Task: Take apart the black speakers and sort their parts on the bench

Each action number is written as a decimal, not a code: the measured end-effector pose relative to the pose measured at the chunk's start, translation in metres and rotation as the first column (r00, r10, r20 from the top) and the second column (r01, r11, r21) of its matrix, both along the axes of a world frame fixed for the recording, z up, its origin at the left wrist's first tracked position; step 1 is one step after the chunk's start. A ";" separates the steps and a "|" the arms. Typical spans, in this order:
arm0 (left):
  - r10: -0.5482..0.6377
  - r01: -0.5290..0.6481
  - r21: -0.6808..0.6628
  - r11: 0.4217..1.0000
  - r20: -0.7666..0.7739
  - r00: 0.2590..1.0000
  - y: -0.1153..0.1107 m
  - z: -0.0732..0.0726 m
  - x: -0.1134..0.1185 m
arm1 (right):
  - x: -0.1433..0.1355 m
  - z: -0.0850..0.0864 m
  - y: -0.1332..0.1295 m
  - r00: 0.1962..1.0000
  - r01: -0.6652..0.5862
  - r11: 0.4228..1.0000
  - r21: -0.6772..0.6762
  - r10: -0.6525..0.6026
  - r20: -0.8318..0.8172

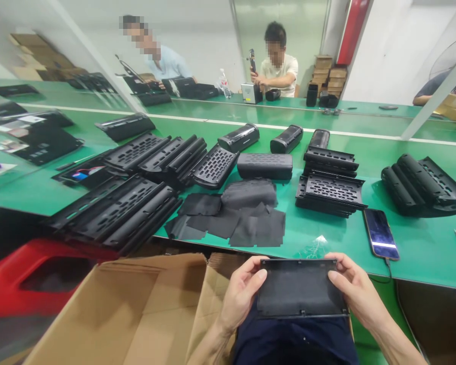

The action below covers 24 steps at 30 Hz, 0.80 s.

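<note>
Above my lap I hold a black rectangular plastic cover, its inner side facing me, with small clips along its long edges. My left hand grips its left end, thumb on the inner face. At the opposite end my right hand pinches the upper corner, thumb also on the face. Just beyond, on the green table, lie thin black sheets in a loose spread. A stack of slotted black covers stands to their right. More slotted covers are piled at the left.
An open cardboard box stands left of my lap. A phone with a cable lies at the right, near several black shells. A red chair is at far left. Two people sit across the table; another is partly visible at right.
</note>
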<state>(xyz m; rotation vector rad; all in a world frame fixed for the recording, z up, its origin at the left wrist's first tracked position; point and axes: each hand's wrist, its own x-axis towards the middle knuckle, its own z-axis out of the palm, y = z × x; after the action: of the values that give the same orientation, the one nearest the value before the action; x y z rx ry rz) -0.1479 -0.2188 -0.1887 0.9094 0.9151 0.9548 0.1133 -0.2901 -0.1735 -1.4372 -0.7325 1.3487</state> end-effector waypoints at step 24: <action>0.062 -0.066 0.029 0.997 0.121 0.991 0.004 -0.004 -0.005 | -0.004 0.015 -0.007 0.948 -0.254 0.965 0.070 0.262 -0.182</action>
<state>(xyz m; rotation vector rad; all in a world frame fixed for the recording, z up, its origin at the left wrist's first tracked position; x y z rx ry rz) -0.1529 -0.2151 -0.1923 0.8454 0.8314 1.0708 0.1098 -0.2976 -0.1587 -1.1860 -0.8404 1.6347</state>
